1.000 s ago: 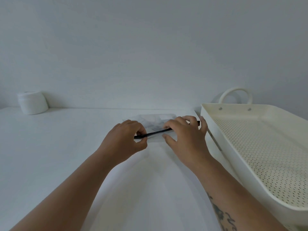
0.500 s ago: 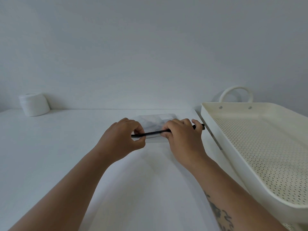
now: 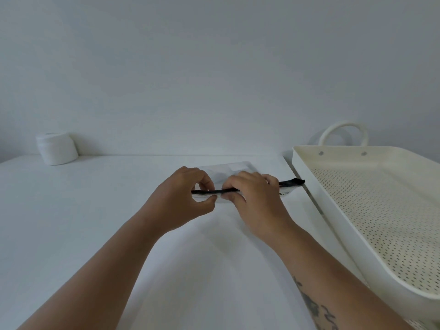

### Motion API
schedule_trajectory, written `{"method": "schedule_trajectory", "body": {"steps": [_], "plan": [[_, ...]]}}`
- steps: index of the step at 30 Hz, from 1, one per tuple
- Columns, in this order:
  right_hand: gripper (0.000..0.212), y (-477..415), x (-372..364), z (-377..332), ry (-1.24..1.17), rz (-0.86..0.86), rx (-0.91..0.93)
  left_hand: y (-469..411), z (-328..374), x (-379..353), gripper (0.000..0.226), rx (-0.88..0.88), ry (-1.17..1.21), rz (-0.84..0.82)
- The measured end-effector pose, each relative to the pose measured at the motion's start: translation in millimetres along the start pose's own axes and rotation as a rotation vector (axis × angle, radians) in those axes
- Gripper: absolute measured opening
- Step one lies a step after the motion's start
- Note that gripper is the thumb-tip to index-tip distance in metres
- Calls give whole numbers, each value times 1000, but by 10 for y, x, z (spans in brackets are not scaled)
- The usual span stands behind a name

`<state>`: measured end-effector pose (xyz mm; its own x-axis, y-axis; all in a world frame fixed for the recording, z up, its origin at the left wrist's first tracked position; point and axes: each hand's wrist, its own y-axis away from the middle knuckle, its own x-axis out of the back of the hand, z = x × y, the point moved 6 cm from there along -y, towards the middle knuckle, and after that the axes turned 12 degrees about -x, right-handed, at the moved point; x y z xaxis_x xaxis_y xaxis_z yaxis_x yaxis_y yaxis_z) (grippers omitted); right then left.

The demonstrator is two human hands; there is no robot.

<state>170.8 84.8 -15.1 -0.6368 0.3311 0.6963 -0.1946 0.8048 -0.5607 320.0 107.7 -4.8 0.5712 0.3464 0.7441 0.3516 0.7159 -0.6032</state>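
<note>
Both forearms forward, left hand (image 3: 181, 198) and right hand (image 3: 258, 202) close together, fingertips in tight pinches.

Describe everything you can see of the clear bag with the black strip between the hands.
The clear plastic bag lies flat on the white table. It looks thin, glossy and crinkled. A black strip runs along its near edge. The left hand pinches the strip's left end, and the right hand pinches it near the middle, fingers curled over it. The strip's right end sticks out free, close to the cream perforated tray. Any contents cannot be made out.
</note>
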Motion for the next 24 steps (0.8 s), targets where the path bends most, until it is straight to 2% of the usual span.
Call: {"method": "schedule_trajectory", "body": {"steps": [4,10,14,16,18,21,24], "plan": [[5,-21,61,107,-94,18,-40,-25,-2,18,8,0,17,33],[10,-36,153,289,37,77,-146,4,-131,111,12,52,35,79],[12,-45,247,562,151,134,-341,77,-362,267,13,136,-44,122],[11,-35,237,651,94,115,-401,138,-466,269,13,200,-92,87],[9,-30,179,618,-14,72,-370,161,-464,227,10,205,-192,32],[8,-34,110,472,-147,13,-273,90,-324,212,18,81,-338,36],[10,-12,7,282,-256,-88,-165,29,-164,161,16,-21,-338,36]]}}
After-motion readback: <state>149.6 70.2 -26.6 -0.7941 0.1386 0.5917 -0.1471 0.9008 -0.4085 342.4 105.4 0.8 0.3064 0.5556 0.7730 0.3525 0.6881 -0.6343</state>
